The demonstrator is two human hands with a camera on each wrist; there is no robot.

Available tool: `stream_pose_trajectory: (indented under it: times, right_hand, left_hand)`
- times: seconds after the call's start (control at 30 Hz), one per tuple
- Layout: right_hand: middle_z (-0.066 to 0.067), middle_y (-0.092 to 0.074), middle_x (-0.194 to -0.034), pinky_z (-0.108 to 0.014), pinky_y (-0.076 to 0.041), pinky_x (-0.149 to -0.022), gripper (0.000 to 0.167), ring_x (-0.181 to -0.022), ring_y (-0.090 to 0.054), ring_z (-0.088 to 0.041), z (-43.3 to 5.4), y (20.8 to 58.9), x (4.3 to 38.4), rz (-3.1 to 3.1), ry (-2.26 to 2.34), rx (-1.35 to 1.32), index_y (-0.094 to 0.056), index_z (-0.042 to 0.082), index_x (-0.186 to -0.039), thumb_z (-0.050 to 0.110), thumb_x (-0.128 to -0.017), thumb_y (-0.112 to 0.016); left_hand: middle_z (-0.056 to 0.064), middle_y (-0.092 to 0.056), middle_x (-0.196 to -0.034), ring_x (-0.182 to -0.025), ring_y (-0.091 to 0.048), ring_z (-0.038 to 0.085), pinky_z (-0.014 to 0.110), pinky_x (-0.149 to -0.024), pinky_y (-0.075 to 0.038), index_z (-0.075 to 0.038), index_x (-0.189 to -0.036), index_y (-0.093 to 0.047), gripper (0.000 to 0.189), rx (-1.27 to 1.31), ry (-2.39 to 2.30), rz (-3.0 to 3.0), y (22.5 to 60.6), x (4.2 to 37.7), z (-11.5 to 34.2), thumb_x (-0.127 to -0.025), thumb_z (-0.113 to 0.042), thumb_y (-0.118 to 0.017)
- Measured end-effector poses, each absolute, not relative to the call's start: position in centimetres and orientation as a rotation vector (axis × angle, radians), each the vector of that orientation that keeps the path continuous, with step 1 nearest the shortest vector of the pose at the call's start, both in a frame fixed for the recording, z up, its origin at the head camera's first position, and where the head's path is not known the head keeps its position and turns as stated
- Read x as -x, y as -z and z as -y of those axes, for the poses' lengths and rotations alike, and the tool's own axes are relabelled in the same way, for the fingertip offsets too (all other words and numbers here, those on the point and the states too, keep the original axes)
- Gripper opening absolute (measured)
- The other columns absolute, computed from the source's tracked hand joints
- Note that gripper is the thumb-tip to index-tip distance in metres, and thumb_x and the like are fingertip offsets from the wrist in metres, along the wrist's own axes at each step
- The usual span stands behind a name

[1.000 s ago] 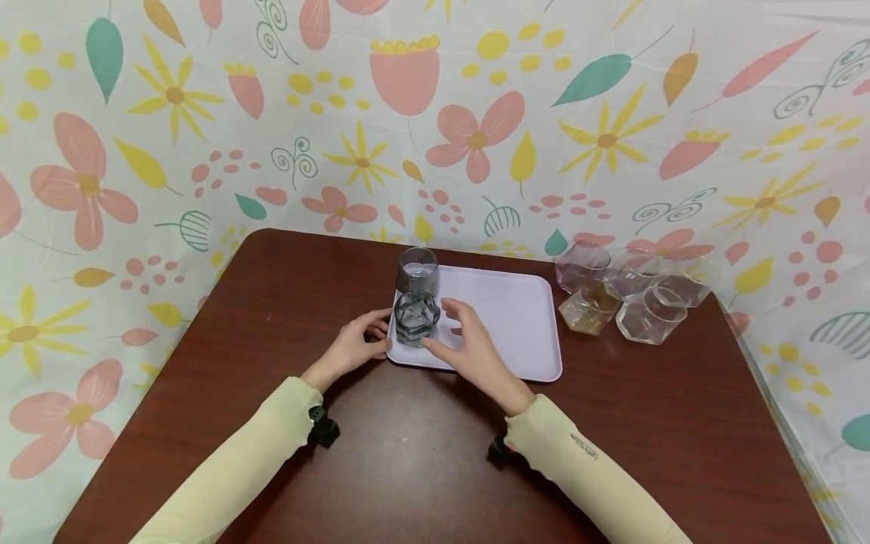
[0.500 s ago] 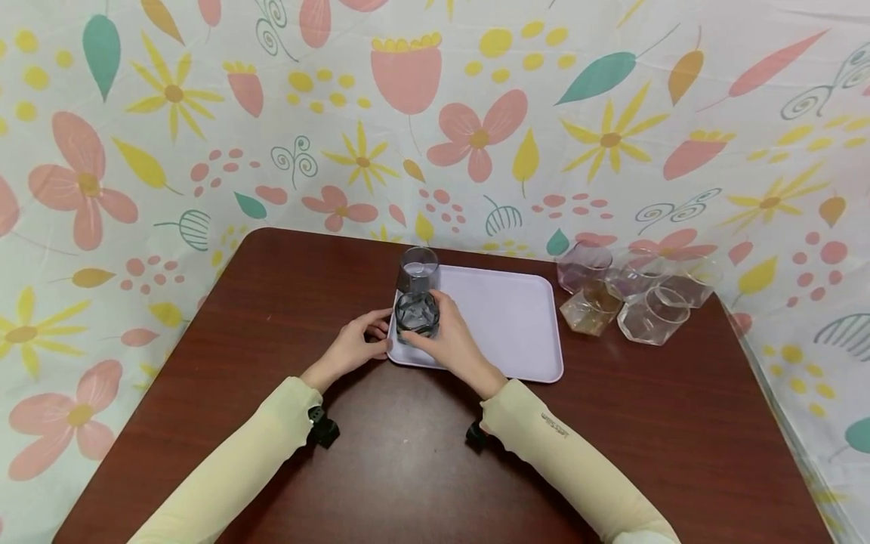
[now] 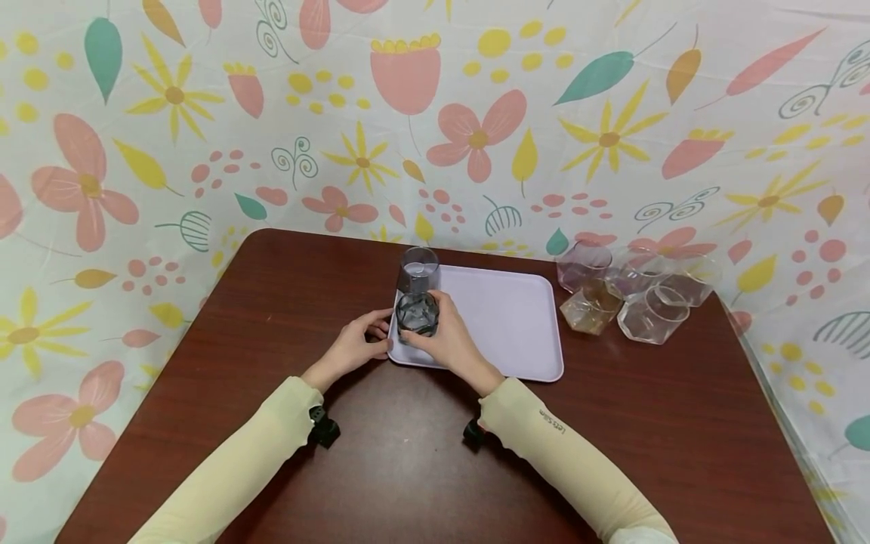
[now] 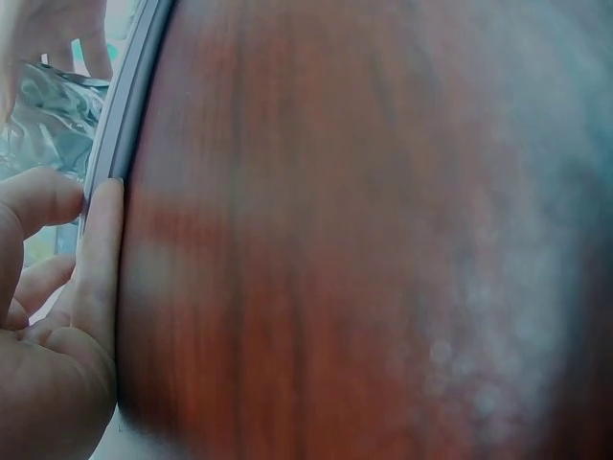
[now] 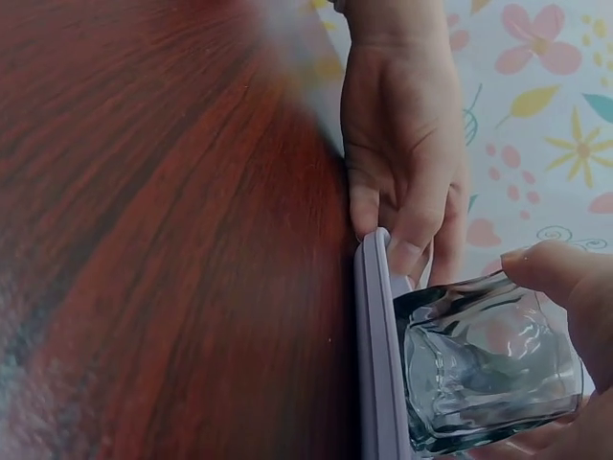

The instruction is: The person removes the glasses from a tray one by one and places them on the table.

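A dark grey, clear drinking glass with a wavy outline (image 3: 417, 311) stands on the near left part of a pale lilac tray (image 3: 506, 325). My right hand (image 3: 450, 338) grips this glass from the right, thumb at the near side and fingers round the far side. In the right wrist view, the thick-walled glass (image 5: 484, 369) shows between thumb and fingers. My left hand (image 3: 355, 341) holds the tray's left rim, with fingers on both sides of the rim (image 4: 124, 105) in the left wrist view. Just behind, a taller grey glass (image 3: 418, 266) stands on the tray.
Several faceted clear and tinted glasses, among them an amber one (image 3: 590, 308) and a clear one (image 3: 649, 321), stand close together right of the tray. The brown table (image 3: 408, 461) meets a flower-patterned cloth (image 3: 272, 113) at its back edge.
My right hand has moved left from beside the wavy glass and closed round it. The left hand stays at the tray's rim, and the glasses have hardly moved.
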State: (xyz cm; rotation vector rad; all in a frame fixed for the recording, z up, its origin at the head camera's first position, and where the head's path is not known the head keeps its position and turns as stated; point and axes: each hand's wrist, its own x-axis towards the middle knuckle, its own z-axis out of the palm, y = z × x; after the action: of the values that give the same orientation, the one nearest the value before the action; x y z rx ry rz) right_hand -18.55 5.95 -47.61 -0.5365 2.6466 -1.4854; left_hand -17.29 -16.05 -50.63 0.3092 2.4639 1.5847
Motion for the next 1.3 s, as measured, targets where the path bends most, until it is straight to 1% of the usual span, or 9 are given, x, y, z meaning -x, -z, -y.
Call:
stream_pose_trajectory:
  times: [0.27,0.5,0.6,0.73,1.0,1.3]
  right_hand:
    - [-0.024,-0.052,-0.142,-0.053,-0.048,-0.109,0.085,-0.128,-0.054,-0.038,-6.9,47.4,17.9,-2.655,1.485,0.560,-0.038,-0.006,-0.150,0.022,-0.085,-0.086]
    - [-0.025,-0.051,-0.143,-0.054,-0.048,-0.110,0.084,-0.130,-0.053,-0.038,-8.0,47.4,17.1,-2.677,1.465,0.520,-0.039,-0.005,-0.150,0.022,-0.086,-0.085]
    - [-0.025,-0.051,-0.144,-0.054,-0.047,-0.110,0.084,-0.131,-0.053,-0.039,-8.6,47.4,16.8,-2.692,1.455,0.500,-0.039,-0.005,-0.150,0.023,-0.086,-0.085]
    - [-0.024,-0.051,-0.144,-0.055,-0.048,-0.110,0.084,-0.131,-0.053,-0.038,-9.8,47.4,16.5,-2.714,1.452,0.479,-0.039,-0.003,-0.150,0.024,-0.086,-0.086]
    - [-0.025,-0.051,-0.142,-0.056,-0.048,-0.109,0.085,-0.129,-0.053,-0.040,-12.4,47.2,15.9,-2.753,1.450,0.484,-0.039,-0.004,-0.149,0.021,-0.084,-0.087]
    - [-0.027,-0.051,-0.142,-0.057,-0.047,-0.109,0.085,-0.128,-0.054,-0.042,-15.1,46.8,15.1,-2.824,1.412,0.459,-0.040,-0.004,-0.148,0.021,-0.083,-0.088]
  left_hand:
    - [0.022,-0.063,-0.120,-0.110,-0.062,0.035,0.034,-0.072,-0.066,0.001,-0.151,-0.051,0.060,-0.312,-1.604,-2.455,50.7,17.4,16.0,-0.093,0.002,-0.068]
    - [0.021,-0.063,-0.119,-0.109,-0.062,0.034,0.033,-0.072,-0.066,-0.001,-0.151,-0.052,0.061,-0.301,-1.618,-2.451,50.7,17.3,15.9,-0.092,0.004,-0.069]
    - [0.022,-0.063,-0.119,-0.108,-0.062,0.034,0.034,-0.072,-0.067,0.000,-0.150,-0.052,0.061,-0.305,-1.625,-2.448,50.9,17.3,15.9,-0.092,0.004,-0.069]
    - [0.023,-0.062,-0.118,-0.108,-0.062,0.035,0.037,-0.072,-0.067,0.002,-0.150,-0.051,0.061,-0.314,-1.644,-2.443,50.9,17.4,16.0,-0.092,0.003,-0.069]
    - [0.022,-0.063,-0.118,-0.108,-0.062,0.034,0.033,-0.072,-0.066,0.001,-0.150,-0.052,0.060,-0.316,-1.633,-2.443,50.8,17.3,16.0,-0.092,0.004,-0.068]
    - [0.023,-0.062,-0.118,-0.108,-0.061,0.035,0.034,-0.072,-0.067,0.001,-0.150,-0.052,0.060,-0.315,-1.646,-2.434,51.0,17.4,16.0,-0.092,0.005,-0.069]
